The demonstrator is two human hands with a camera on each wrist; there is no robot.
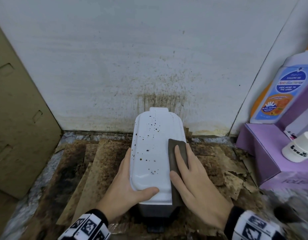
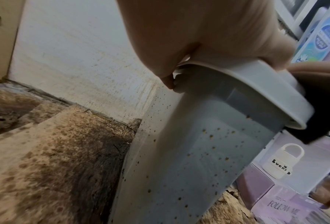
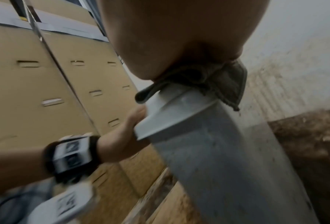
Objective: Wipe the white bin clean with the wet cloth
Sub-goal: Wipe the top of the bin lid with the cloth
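The white bin (image 1: 149, 144) stands against the wall, its lid dotted with brown specks. The bin (image 2: 189, 159) has spotted sides too. My left hand (image 1: 122, 181) grips the lid's near left edge, thumb on top, and its fingers (image 2: 171, 72) curl under the rim. My right hand (image 1: 193, 179) lies flat on a dark brown cloth (image 1: 180, 146), pressing it onto the lid's right side. In the right wrist view the cloth (image 3: 225, 81) drapes over the lid's edge under my palm (image 3: 179, 30).
Stained cardboard sheets (image 1: 91, 167) cover the floor around the bin. Brown cardboard boxes (image 1: 14, 118) stand at the left. A purple box (image 1: 264, 153) at the right carries a wash bottle (image 1: 274, 94) and a small white cup (image 1: 298, 149). The wall (image 1: 149, 66) behind is spattered.
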